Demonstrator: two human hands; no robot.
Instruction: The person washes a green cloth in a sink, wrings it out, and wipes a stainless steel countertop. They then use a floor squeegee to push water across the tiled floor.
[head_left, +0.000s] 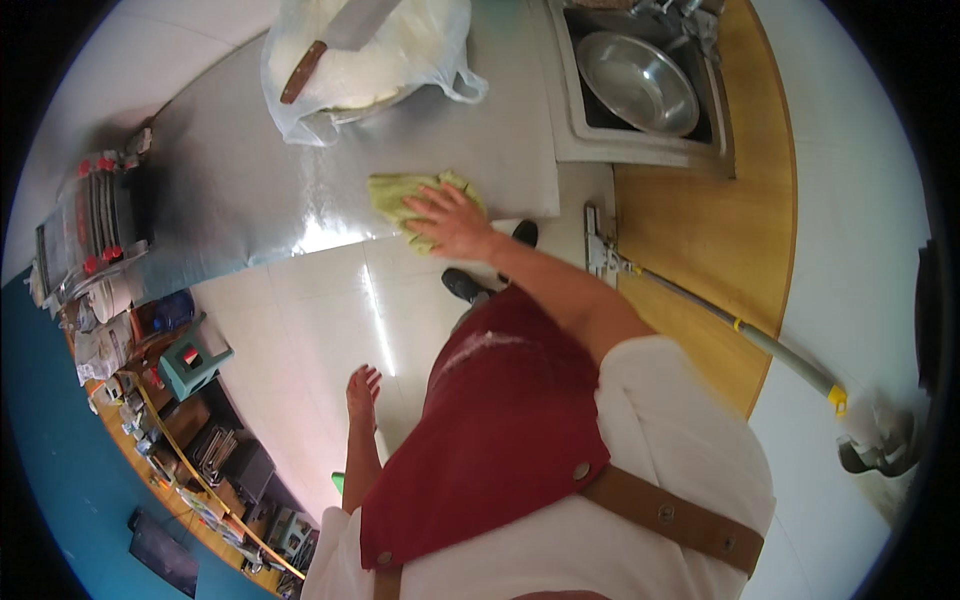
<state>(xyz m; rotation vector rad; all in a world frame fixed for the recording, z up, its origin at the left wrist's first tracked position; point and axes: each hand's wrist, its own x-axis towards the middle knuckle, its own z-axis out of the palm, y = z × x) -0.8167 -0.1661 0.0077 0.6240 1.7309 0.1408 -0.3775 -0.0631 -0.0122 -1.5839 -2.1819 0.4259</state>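
Observation:
My right hand (454, 223) lies with fingers spread on top of a yellow-green cloth (390, 193). That cloth rests at the near edge of a stainless steel worktop (240, 187), partly covered by the hand. Down by my left side hangs my left hand (364, 386), holding nothing, its fingers a little curled. Farther back on the worktop is a bowl or basin wrapped in a clear plastic bag (409, 64) with something pale inside. Across the top of the bag lies a broad-bladed knife with a brown wooden handle (304, 73).
At right, a metal basin (637, 82) sits tilted in a sink (570, 127). A long-handled floor squeegee or mop (690, 296) leans by a wooden panel (697, 217). A green stool (193, 360) and loaded shelves (217, 450) stand at left. Red-capped items (101, 214) occupy the worktop's left end.

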